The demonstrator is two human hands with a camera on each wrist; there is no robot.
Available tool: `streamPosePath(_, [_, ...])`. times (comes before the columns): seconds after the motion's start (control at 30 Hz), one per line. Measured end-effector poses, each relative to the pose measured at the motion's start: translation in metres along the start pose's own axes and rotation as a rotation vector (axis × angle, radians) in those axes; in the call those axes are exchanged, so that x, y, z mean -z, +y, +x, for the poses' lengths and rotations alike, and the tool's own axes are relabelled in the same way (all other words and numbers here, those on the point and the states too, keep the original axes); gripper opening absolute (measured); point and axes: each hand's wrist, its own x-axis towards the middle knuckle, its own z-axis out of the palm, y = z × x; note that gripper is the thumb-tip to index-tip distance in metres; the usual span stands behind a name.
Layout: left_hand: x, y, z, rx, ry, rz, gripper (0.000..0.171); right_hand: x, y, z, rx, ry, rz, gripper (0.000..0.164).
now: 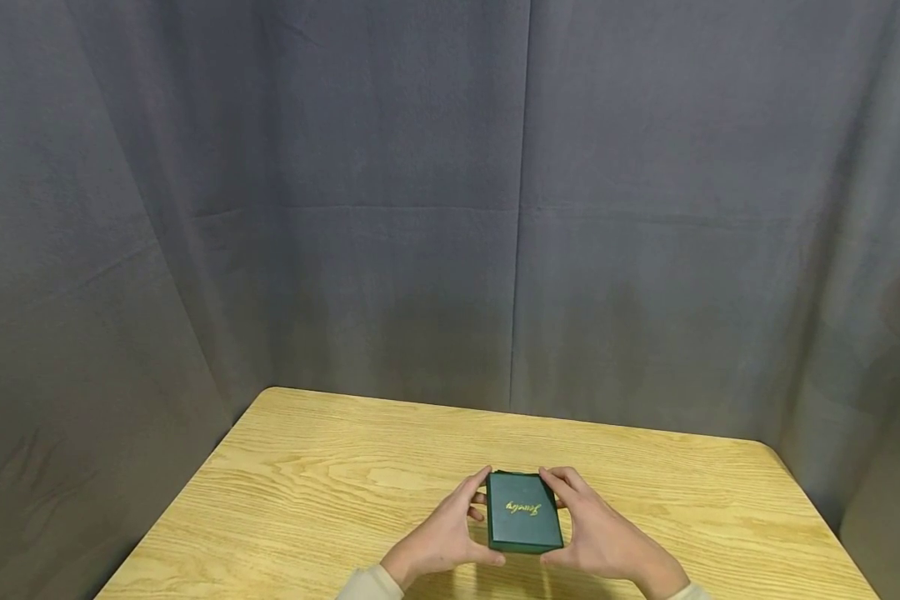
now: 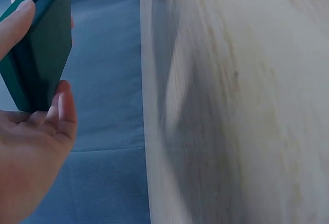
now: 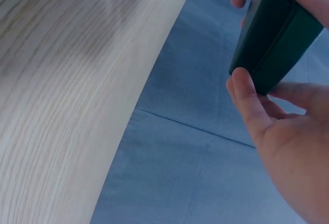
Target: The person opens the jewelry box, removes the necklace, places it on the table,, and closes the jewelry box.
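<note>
Box [image 1: 525, 531], dark green, flat, squarish, looks like rigid paperboard, gold script "Jewelry" on top face, lettering upside down to the wearer. Held up over pale yellow wood-grain table [image 1: 330, 467], between both bare hands. Left hand [image 1: 444, 535] pinches left side: thumb at near corner, index at far corner, other fingers bent by the side wall. Right hand [image 1: 603, 531] does likewise on right side, thumb near, index far. Handling, judged by looks: light, stiff, smooth faces so a bit slippery; not very fragile, corners could dent under a hard squeeze. Best hold: opposite side walls, low down, fingertips only, no pressing on top face. Possible lid seam [image 3: 278, 36] along the wall, right wrist view too dark to be sure; if so, grip below it
</note>
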Motion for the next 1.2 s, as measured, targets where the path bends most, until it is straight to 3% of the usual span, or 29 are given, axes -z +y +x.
streamPosePath(1.0, [0.0007,-0.0027,-0.0004,0.014,-0.033,-0.163,0.105,0.0019,-0.0016,-0.0003,-0.024,-0.015,0.055,0.096])
streamPosePath(1.2, [0.0002,-0.0033,0.0002,0.000,-0.027,-0.136,0.107,0.0018,-0.0002,-0.0006,-0.022,-0.012,0.069,0.099])
